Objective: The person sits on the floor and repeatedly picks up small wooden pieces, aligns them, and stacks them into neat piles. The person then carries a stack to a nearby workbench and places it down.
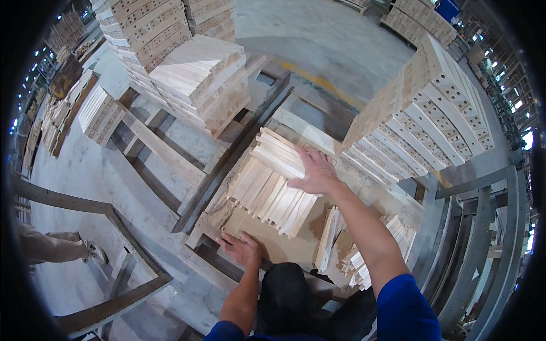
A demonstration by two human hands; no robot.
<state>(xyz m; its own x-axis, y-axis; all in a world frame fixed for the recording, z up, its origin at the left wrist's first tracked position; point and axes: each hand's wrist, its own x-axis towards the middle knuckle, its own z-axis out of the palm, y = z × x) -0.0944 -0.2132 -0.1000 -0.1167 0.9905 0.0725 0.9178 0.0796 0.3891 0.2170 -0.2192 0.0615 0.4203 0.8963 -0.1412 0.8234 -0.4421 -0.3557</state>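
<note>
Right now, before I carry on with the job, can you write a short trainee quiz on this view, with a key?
1. Which hand is at the middle pile of pale wooden strips? a) left b) right c) both
2. True or false: the left hand is clenched around a wooden strip.
3. Fill in: the person's sleeves are ____.

Key:
1. b, the right hand, fingers spread.
2. False; the left hand is open, with no strip in it.
3. Blue.
</note>
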